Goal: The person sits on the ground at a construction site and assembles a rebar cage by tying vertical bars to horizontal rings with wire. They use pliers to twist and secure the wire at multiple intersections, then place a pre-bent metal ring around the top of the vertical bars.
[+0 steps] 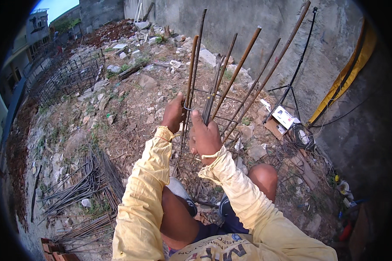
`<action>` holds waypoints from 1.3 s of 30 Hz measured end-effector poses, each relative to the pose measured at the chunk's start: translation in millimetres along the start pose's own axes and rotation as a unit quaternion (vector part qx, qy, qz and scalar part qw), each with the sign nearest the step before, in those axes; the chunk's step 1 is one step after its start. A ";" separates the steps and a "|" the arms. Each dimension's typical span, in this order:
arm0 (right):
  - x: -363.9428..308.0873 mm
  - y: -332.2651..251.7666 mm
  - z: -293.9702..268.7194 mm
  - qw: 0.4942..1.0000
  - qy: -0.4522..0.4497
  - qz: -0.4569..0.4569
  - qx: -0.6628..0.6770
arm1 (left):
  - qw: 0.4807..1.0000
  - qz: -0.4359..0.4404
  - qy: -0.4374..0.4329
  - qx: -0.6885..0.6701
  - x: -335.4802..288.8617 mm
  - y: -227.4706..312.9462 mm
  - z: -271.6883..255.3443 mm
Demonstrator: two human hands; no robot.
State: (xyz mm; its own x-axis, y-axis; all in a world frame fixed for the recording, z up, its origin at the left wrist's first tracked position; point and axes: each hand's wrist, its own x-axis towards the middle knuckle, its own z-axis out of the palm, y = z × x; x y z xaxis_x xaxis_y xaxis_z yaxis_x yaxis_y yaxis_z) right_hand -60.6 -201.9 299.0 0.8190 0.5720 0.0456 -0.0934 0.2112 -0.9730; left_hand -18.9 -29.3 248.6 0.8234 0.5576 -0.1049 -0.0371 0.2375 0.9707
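Note:
A thin pale wire point(187, 108) bends around an upright rusty steel bar point(191, 74) in front of me. My left hand point(173, 114), left of that bar, is closed with its fingers at one end of the wire. My right hand point(205, 135) is closed too, its thumb pressed on the wire's other end. Close behind the right hand rises a bundle of thin dark rods point(211, 98); whether the hand also grips it is hidden. Several more upright bars point(244, 61) lean outward to the right, joined lower down by square ties point(226, 118).
Stony ground surrounds my feet. A black tripod point(288, 87), a white box point(285, 116) and coiled cable point(301, 137) stand by the concrete wall point(326, 65) at right. Cut rods point(80, 180) lie at left, bricks point(52, 251) at lower left, a rebar cage point(69, 76) farther back.

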 end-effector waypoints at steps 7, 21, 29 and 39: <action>2.4 14.9 -3.5 0.952 -0.069 0.270 0.126 | 0.998 0.058 -0.006 0.021 12.1 -12.8 3.4; -62.9 8.8 -56.6 0.956 -0.030 -0.169 -0.237 | 0.995 0.033 -0.068 -0.068 31.9 -18.8 10.8; -8.9 30.1 -86.7 0.972 0.011 0.232 -0.029 | 0.998 0.041 -0.049 0.013 22.8 -13.6 14.0; -8.1 37.3 -81.0 0.963 -0.008 0.259 0.080 | 0.991 0.053 -0.092 0.075 29.8 -24.1 4.4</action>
State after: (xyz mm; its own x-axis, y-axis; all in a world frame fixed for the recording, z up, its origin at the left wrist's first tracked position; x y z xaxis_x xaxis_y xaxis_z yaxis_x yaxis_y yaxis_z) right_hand -24.9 -262.8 244.0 0.6308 0.6447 -0.4319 -0.5740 0.0130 -0.8188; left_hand 9.1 -21.9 223.0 0.9095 0.4147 0.0277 -0.0563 0.0569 0.9968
